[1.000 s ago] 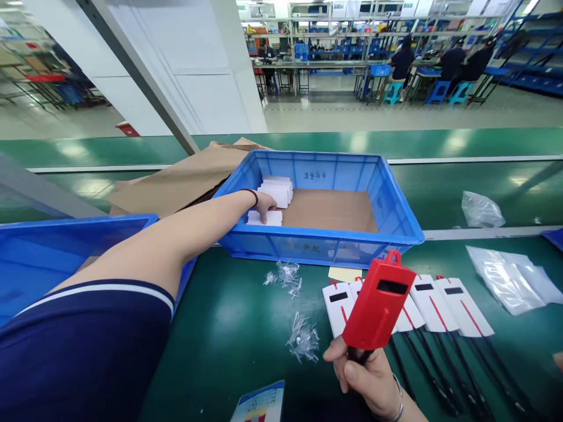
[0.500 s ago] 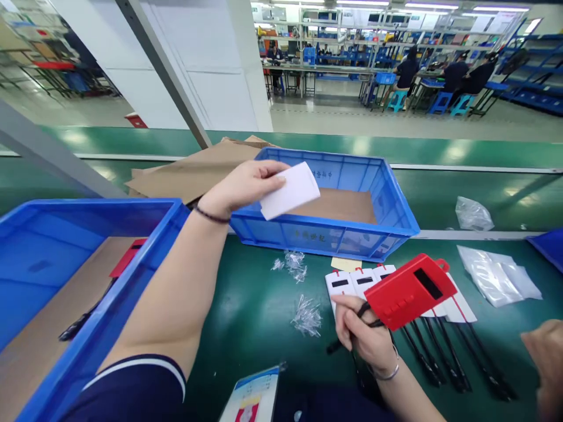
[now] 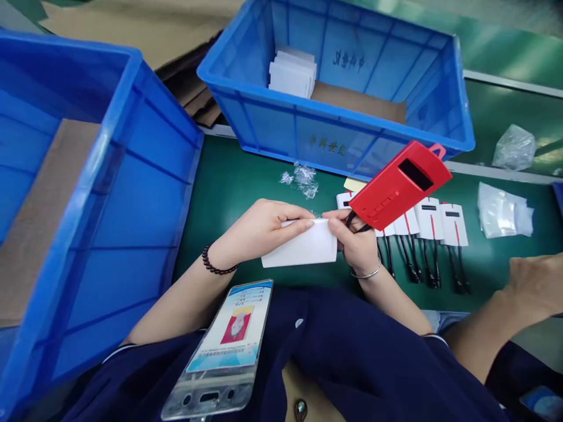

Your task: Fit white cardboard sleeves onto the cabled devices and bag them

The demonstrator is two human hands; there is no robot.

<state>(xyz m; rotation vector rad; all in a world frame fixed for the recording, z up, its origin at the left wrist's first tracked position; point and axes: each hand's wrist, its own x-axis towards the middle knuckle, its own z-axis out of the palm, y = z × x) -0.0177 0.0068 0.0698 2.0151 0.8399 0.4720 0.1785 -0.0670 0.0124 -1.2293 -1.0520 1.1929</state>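
lettering in chinese marks the blue bin [image 3: 272, 123] on our green table [image 3: 237, 181], where white units [image 3: 428, 220] lie too. our left hand [image 3: 268, 228] pinches a white case [image 3: 301, 246] above it; our right hand [image 3: 358, 249] grips a red device [image 3: 391, 193] by its black cables, thumb at the case's right end.

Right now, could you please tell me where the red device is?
Right of centre in the head view, the red device is in the right hand's grip, partly hiding the white devices and the farther blue bin.
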